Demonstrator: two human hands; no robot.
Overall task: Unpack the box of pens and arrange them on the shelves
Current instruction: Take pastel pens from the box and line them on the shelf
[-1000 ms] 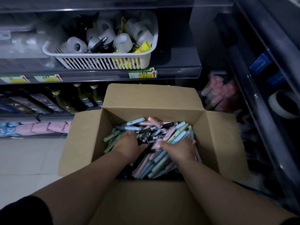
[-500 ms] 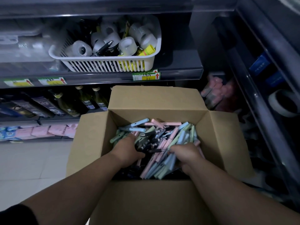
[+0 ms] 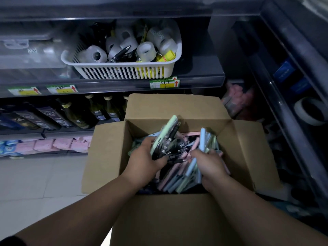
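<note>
Working inside the open brown cardboard box [image 3: 174, 107], our left hand [image 3: 143, 164] has fingers [image 3: 159, 162] curled round a fistful of pale green and black pens [image 3: 164, 135], long axis tilted up and away toward the dark shelf [image 3: 198, 80] beyond. Our right hand [image 3: 211, 164] clasps a lower sheaf of pastel blue, green and pink pens [image 3: 190, 170]; we judge the left hand nearer the shelf.

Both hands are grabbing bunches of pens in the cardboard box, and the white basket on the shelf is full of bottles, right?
Not bottles. The head view shows the white basket holds rolls of tape. The rest is right: the left hand and right hand each hold bunches of pens in the cardboard box.
</note>
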